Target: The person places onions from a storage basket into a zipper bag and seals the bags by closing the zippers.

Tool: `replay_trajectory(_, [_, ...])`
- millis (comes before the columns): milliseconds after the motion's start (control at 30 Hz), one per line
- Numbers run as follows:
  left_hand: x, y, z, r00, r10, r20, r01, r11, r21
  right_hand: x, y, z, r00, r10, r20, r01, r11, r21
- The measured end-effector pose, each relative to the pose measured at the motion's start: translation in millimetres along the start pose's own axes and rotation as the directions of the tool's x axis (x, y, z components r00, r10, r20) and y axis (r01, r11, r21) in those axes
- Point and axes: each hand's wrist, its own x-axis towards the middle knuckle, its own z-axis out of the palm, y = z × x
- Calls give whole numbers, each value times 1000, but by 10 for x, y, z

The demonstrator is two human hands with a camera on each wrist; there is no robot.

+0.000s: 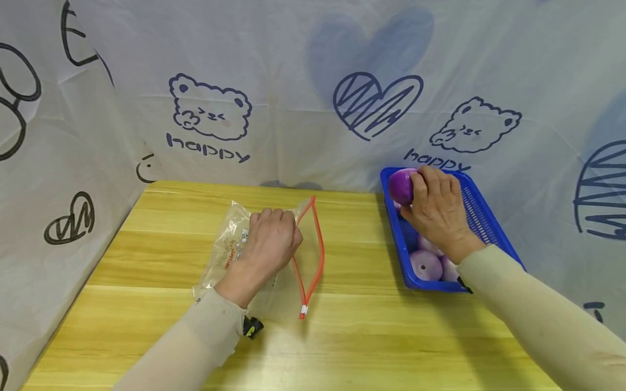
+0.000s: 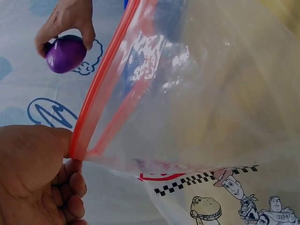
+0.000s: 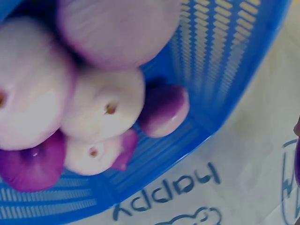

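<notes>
My left hand (image 1: 274,239) pinches the edge of a clear zip bag (image 2: 206,108) beside its red zip strip (image 2: 105,70). In the head view the bag lies to the left on the table, its mouth spread apart and facing right. My right hand (image 1: 435,209) holds a shiny purple onion (image 1: 402,186) between thumb and fingers, above the far left part of a blue basket (image 1: 408,271). Several purple and white onions (image 3: 105,105) lie in the basket. Only a sliver of the right hand and its onion shows at the right wrist view's edge.
The yellow wood-grain table (image 1: 362,336) carries the bag and the basket. White cloth (image 1: 293,60) with blue and black drawings hangs behind it and at the left. The basket stands at the table's right side, close to the cloth.
</notes>
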Motion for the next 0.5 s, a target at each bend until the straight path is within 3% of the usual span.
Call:
replay_trajectory(167, [16,-10,3,1000,-2,3,2,1000,-5,79,-167,-31,998,-43,-36,44,999,29])
replay_trajectory(500, [47,-11,-25,1000,8,-22,-8,1000,-17,203,-467,-106,992,-126,20,125,990,66])
